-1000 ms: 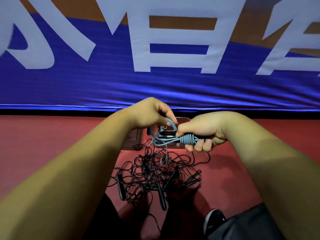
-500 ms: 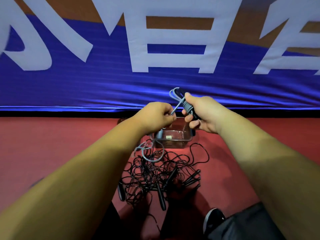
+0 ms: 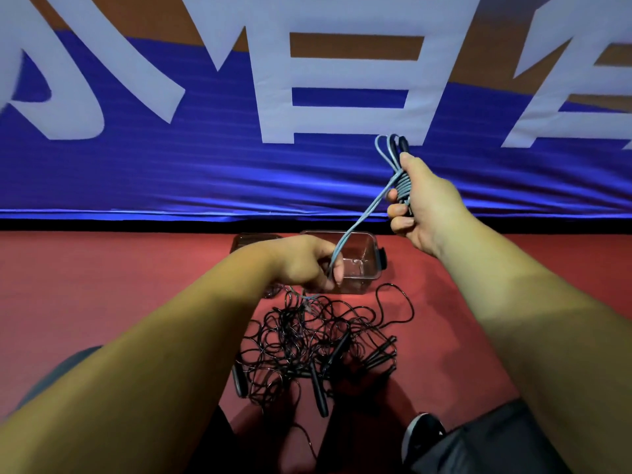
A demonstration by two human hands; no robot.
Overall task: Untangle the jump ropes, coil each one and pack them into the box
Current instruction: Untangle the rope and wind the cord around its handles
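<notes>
My right hand [image 3: 419, 208] is raised at the upper right and grips a bundle of grey-blue jump rope [image 3: 398, 172] wound round dark handles, loops sticking out above the fist. A taut strand of that rope [image 3: 362, 215] slants down to my left hand [image 3: 309, 265], which pinches it just in front of the clear plastic box [image 3: 371, 254]. Below my hands a tangled heap of black jump ropes [image 3: 314, 347] with several black handles lies on the red floor.
A blue banner [image 3: 205, 172] with large white characters hangs along the far edge of the red floor. The box's lid [image 3: 246, 239] lies to the left of the box. My shoe [image 3: 422, 436] and dark trouser leg show at the bottom right.
My right hand has lifted the rope bundle up and to the right, while my left hand stayed low. The strand between them is now stretched taut.
</notes>
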